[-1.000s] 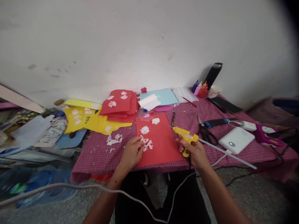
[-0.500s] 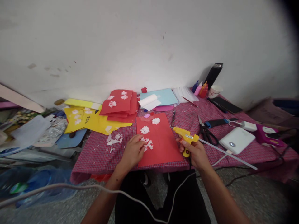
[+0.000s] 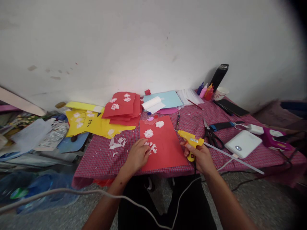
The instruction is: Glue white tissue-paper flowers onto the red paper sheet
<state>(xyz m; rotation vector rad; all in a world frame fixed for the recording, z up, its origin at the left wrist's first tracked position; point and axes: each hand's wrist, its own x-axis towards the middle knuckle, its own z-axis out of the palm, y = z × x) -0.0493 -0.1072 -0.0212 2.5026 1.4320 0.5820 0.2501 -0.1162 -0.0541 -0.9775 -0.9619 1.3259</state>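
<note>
My right hand (image 3: 200, 158) is closed around the handle of a yellow hot glue gun (image 3: 192, 140), its nozzle pointing up and left past the right edge of a red paper sheet (image 3: 168, 148). A long clear glue stick (image 3: 235, 158) sticks out of the gun's back. On the sheet's left side, my left hand (image 3: 137, 156) rests with curled fingers pressed together, fingertips at a loose cluster of white paper petals (image 3: 153, 147). Whatever those fingers pinch, if anything, is hidden. Above them on the sheet lie two fuller white paper flowers (image 3: 148, 133).
White scraps (image 3: 116, 144) lie left of the sheet. Behind are stacked red cards (image 3: 120, 105) and yellow paper (image 3: 98, 125). At right lie scissors (image 3: 212, 135), a blue-handled cutter (image 3: 222, 126) and a white power bank (image 3: 243, 143). A black flask (image 3: 219, 78) stands by the wall. A pale cable (image 3: 105, 192) crosses in front.
Both hands, the glue gun and the petals keep almost the same places. The view has shifted only very slightly.
</note>
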